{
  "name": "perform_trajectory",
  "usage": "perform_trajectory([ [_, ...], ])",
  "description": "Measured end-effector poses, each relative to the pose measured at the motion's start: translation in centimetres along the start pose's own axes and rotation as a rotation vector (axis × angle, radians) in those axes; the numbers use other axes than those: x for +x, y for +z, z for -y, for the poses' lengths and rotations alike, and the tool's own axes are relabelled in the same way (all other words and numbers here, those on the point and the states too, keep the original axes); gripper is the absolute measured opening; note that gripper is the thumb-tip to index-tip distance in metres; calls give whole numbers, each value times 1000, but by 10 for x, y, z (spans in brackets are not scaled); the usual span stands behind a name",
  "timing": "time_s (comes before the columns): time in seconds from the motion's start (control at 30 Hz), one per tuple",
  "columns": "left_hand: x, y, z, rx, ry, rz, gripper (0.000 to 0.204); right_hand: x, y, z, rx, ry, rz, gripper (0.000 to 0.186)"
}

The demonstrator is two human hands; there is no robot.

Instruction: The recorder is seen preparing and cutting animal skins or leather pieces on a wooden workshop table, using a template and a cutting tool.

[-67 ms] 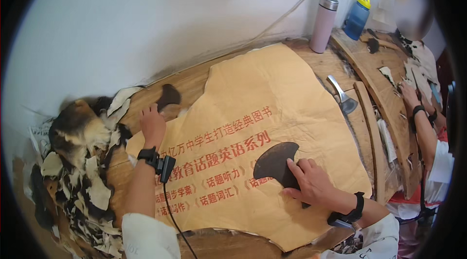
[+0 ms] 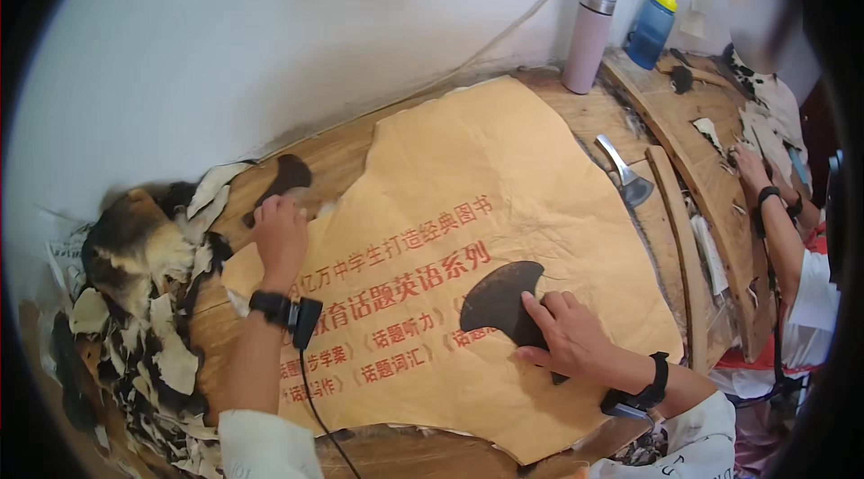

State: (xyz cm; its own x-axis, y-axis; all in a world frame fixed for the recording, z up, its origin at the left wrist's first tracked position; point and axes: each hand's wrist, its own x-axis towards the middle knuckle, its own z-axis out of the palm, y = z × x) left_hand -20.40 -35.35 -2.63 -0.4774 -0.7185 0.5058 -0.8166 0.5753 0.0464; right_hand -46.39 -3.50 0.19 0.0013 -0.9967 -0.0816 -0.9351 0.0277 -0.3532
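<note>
A large tan paper sheet point(image 2: 549, 200) with red printing lies on the wooden bench. My left hand point(image 2: 281, 236) is at its upper left, fingers curled onto a small dark curved piece point(image 2: 286, 175). My right hand point(image 2: 567, 335) grips a dark fan-shaped piece point(image 2: 495, 294) lying on the sheet, fingers partly bent over its right side. Part of that piece is hidden under the hand. A metal blade tool with a handle point(image 2: 634, 189) lies just right of the sheet.
Fur and hide scraps point(image 2: 144, 290) pile at the left. A pink flask point(image 2: 585, 47) and blue bottle point(image 2: 650, 29) stand by the wall. At right, another person's forearms point(image 2: 774, 227) are over curved wooden boards point(image 2: 675, 254) and more scraps. A cable crosses the wall.
The small dark piece at my left hand has shifted slightly left and down, with my fingers now further over it. The whole view has shifted slightly; my right hand looks much the same.
</note>
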Motion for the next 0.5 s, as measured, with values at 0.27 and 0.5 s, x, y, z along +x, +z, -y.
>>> perform_trajectory([
  [0.27, -128, -131, -83, -466, 195, 577, 37, -6, 11, -8, 72, 27, -103, 69],
  [0.5, -157, -155, -95, -309, 518, 685, 66, -12, 8, -6, 69, 7, -124, 70],
])
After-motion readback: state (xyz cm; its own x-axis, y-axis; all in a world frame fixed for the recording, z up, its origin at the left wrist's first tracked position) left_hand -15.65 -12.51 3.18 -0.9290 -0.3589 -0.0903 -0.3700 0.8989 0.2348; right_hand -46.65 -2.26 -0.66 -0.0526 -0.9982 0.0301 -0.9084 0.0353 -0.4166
